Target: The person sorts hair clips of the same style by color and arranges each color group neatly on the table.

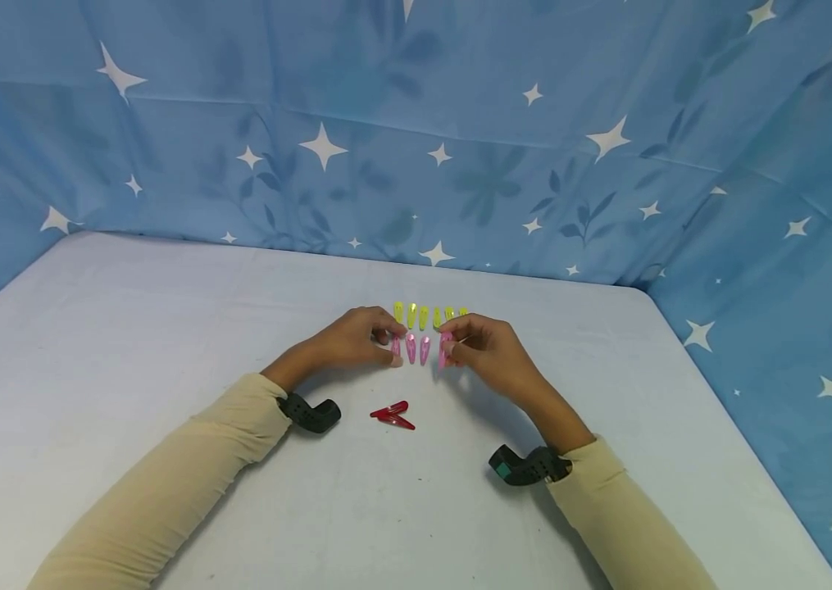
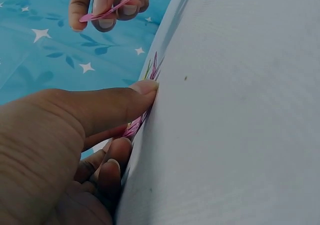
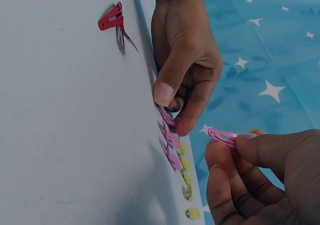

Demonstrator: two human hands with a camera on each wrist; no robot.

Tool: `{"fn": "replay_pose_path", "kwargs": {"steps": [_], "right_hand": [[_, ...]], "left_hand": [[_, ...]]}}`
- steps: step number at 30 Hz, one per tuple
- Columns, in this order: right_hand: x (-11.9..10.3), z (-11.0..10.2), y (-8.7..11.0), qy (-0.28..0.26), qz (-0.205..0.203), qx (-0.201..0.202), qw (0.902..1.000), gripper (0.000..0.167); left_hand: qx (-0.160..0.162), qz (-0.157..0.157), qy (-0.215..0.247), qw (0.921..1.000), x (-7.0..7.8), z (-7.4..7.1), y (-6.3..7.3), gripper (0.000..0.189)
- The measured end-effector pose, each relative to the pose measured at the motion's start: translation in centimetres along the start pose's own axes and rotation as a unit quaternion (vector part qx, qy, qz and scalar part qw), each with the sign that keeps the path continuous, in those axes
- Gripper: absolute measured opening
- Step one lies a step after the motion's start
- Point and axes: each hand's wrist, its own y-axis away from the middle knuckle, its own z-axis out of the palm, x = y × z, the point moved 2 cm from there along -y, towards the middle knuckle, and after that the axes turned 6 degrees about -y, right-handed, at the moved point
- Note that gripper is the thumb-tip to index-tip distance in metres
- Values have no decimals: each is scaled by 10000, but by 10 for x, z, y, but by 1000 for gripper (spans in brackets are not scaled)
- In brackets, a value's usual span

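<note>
My right hand [image 1: 489, 348] pinches a pink snap hair clip [image 3: 222, 136] between thumb and fingers, lifted above the table. At the left end of a short row, my left hand [image 1: 356, 338] has its thumb and forefinger at the two ends of another pink hair clip [image 1: 397, 346] lying on the cloth. Two more pink hair clips [image 1: 411, 348] [image 1: 425, 351] lie side by side between the hands. Behind them runs a row of several yellow hair clips [image 1: 424, 318], its right end partly covered by the right hand.
Nearer the person, two red hair clips [image 1: 389, 410] [image 1: 397, 421] lie against each other on the white tablecloth [image 1: 238, 524]. A blue curtain with white stars [image 1: 386, 164] hangs behind the table and along its sides. Each wrist wears a black camera band [image 1: 312, 414].
</note>
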Motion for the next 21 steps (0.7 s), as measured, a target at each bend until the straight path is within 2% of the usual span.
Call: {"fn": "replay_pose_path", "kwargs": {"steps": [9,21], "right_hand": [[8,2,-11,182,50,161,9997,24],[19,6,-18,433,553,186,9974,24]], "left_hand": [[42,40,-20,10000,-1,0,-1,42],[36,0,13,10000,-4,2,-2,43]]}}
